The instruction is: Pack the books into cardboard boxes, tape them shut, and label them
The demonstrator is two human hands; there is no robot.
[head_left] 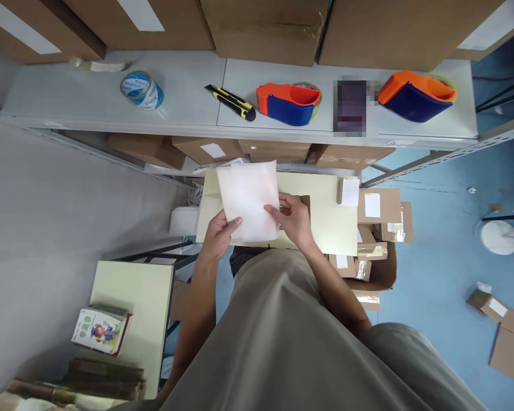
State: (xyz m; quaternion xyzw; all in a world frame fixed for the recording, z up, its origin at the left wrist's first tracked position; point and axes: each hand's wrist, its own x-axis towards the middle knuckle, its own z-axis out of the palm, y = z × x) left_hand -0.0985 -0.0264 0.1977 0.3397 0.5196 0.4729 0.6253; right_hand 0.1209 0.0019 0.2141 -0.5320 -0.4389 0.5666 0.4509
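Note:
Over the pale yellow table [325, 225] I hold up a soft, white, slightly translucent foam pouch [252, 200]; its top edge shows an offset layer, and I cannot tell if anything is inside. My left hand [218, 234] grips the lower left edge, thumb on the front face. At the right edge my right hand [294, 220] pinches it, thumb in front and fingers partly behind. Behind the right hand a piece of brown cardboard [305, 202] shows, mostly hidden. A stack of white cards or labels [349, 192] stands on the table to the right.
On the grey shelf [188, 103] ahead lie a tape roll [142, 91], a box cutter [231, 103] and two tape dispensers [289, 104]. Cardboard boxes [265, 28] stand above, below and right of the table. Books [103, 331] rest on a side table [149, 319] at left.

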